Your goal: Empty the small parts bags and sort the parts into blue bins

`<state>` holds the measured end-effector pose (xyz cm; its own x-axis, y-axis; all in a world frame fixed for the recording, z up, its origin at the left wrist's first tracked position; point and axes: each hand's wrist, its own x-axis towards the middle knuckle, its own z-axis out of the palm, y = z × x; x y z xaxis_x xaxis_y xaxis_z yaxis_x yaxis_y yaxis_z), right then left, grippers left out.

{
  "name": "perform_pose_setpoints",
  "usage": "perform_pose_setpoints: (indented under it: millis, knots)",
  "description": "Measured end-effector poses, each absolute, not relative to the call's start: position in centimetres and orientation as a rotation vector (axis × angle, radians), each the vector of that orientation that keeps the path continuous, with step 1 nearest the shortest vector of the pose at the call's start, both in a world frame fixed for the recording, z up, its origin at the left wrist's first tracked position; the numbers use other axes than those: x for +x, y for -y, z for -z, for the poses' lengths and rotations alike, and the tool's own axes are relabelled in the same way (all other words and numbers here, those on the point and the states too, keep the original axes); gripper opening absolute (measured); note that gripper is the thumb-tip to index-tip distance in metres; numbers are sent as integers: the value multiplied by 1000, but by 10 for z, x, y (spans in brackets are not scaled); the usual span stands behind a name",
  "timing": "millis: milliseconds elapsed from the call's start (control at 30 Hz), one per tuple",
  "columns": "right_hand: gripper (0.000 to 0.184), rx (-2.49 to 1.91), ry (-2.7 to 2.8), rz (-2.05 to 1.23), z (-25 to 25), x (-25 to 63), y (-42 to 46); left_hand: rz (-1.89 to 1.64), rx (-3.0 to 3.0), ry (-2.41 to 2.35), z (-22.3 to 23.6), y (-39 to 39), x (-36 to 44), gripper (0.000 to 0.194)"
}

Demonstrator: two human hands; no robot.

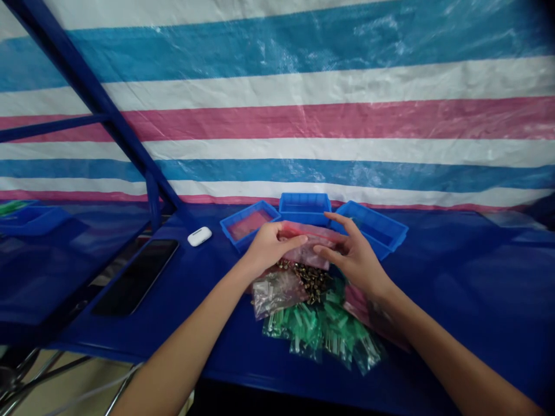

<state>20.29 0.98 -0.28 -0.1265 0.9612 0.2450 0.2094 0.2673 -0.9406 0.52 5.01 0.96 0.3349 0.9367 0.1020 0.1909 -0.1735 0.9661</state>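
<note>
A pink plastic bag (307,241) hangs between my hands above the table. My left hand (269,245) pinches its left end. My right hand (353,254) spreads around its right end, thumb in front and fingers above, and I cannot tell whether it grips. Below them lies a heap of small brass screws (307,280). Beside the heap are a transparent bag of small parts (274,294), several green-tinted bags of small parts (321,332), and a pink bag (366,309) partly hidden by my right forearm.
Three blue plastic bins (304,208) stand in a row behind my hands on the blue table (455,277). A white earbud case (199,236) and a black phone (135,277) lie to the left. A blue steel frame (99,104) rises before a striped tarpaulin (347,121).
</note>
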Motion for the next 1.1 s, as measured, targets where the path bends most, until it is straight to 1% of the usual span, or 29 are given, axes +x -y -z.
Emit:
perform_pose_setpoints:
  millis: [67, 133, 200, 233, 300, 333, 467, 533, 600, 633, 733, 833, 900, 967, 1033, 1100]
  knots:
    - [64, -1122, 1524, -969, 4, 205, -12, -1091, 1541, -1141, -11, -59, -5, 33]
    - [61, -1133, 1492, -943, 4, 207, -14, -1371, 1495, -1325, -14, -71, -23, 36]
    - [59, -1139, 1475, -922, 4, 209, -15, -1586, 1539, -1604, -18, -83, -44, 38]
    - [57, -1140, 1476, -917, 5, 210, -16, -1596, 1607, -1782, -18, -89, -55, 37]
    - [55, -1152, 1490, -913, 5, 210, -16, -1490, 1719, -2049, -17, -97, -72, 34]
    - [55, -1161, 1499, -909, 5, 210, -16, -1423, 1752, -2101, -15, -100, -77, 33]
    - [54, -1180, 1531, -887, 5, 210, -15, -1234, 1769, -1999, -7, -106, -80, 32]
    - [54, -1187, 1542, -873, 4, 211, -15, -1166, 1793, -2081, -6, -104, -74, 45]
    - [53, -1198, 1554, -848, 2, 211, -15, -1081, 1864, -2270, -9, -99, -69, 59]
    - [53, -1204, 1562, -830, 2, 212, -15, -1026, 1912, -2355, -10, -96, -67, 60]
    - [51, -1231, 1600, -759, -1, 212, -14, -816, 2083, -2452, -12, -92, -67, 43]
    - [47, -1264, 1662, -673, -2, 213, -13, -612, 2211, -2357, -8, -96, -70, 30]
    - [45, -1286, 1709, -609, -2, 214, -13, -549, 2240, -2262, -5, -99, -72, 29]
    - [44, -1330, 1760, -533, -1, 217, -14, -515, 2268, -2238, -6, -98, -72, 32]
    - [38, -1402, 1821, -422, 0, 222, -16, -544, 2331, -2341, -9, -93, -69, 39]
    - [30, -1476, 1904, -284, 1, 228, -19, -667, 2407, -2492, -13, -86, -64, 44]
